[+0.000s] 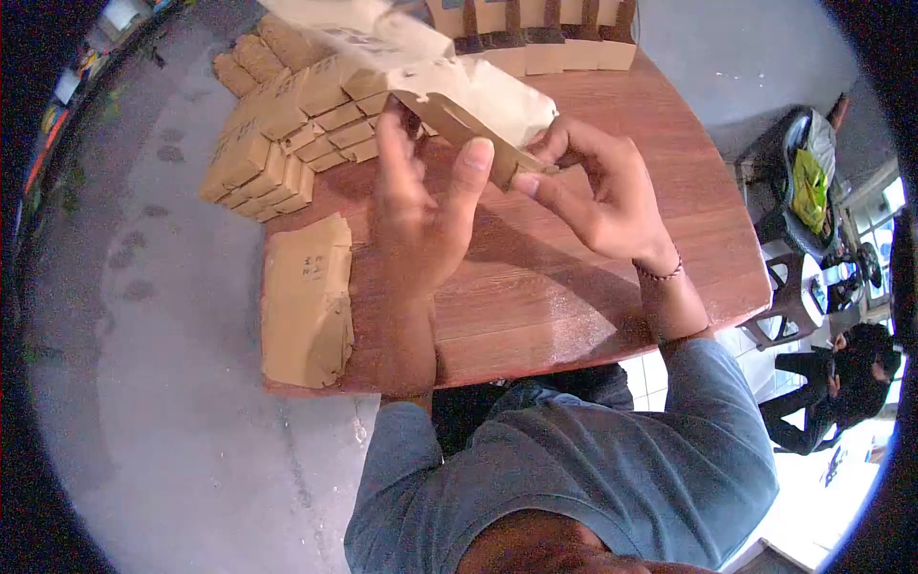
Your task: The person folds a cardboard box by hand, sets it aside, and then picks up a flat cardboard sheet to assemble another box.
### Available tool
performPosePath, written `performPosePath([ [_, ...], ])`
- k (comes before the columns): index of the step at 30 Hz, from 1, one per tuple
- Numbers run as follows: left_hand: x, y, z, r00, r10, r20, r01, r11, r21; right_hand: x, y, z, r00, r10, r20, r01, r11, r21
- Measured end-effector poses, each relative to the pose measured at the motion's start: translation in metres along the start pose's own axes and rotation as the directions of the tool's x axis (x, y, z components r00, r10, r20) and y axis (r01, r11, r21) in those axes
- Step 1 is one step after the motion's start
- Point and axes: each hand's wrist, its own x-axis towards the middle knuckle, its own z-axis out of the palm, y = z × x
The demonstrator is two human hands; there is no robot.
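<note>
A partly folded cardboard piece point(488, 100) is held up over the wooden table point(507, 316), its long flap stretching towards the upper left, where it blurs. The thumb and fingers of my right hand point(602, 191) pinch its right end. My left hand point(426, 201) is raised under its left part, thumb and fingers spread apart; its fingertips are partly hidden behind the cardboard edge, so contact there is unclear. Flat cardboard pieces point(306, 301) lie stacked at the table's left front edge, beside my left forearm.
Stacked small cardboard boxes point(253, 167) fill the table's back left. A row of upright open boxes point(545, 57) lines the back edge. On the right are a stool point(789, 297), a chair with bags point(811, 182) and another person point(841, 383) in dark clothes.
</note>
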Motion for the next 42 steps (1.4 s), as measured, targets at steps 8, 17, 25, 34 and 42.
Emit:
performPosePath([
  [8, -0.003, 0.003, 0.008, 0.995, 0.020, -0.095, -0.025, 0.999, -0.046, -0.003, -0.003, 0.004, 0.990, 0.120, 0.069, -0.123, 0.991, 0.043],
  [17, -0.002, -0.002, 0.002, 0.876, 0.459, -0.150, -0.371, 0.839, 0.399, -0.004, -0.008, 0.008, 0.981, 0.196, -0.010, -0.196, 0.981, 0.000],
  [25, 0.000, 0.000, -0.004, 0.837, 0.542, 0.078, -0.506, 0.712, 0.486, 0.004, -0.002, 0.006, 0.962, 0.269, 0.053, -0.268, 0.885, 0.381],
  [34, -0.004, 0.010, -0.017, 0.845, 0.473, 0.248, -0.529, 0.679, 0.509, 0.002, 0.000, 0.007, 0.923, 0.355, 0.147, -0.383, 0.828, 0.409],
  [42, -0.009, 0.013, -0.021, 0.798, 0.546, 0.256, -0.596, 0.647, 0.476, -0.004, -0.004, 0.004, 0.901, 0.384, 0.203, -0.434, 0.785, 0.442],
])
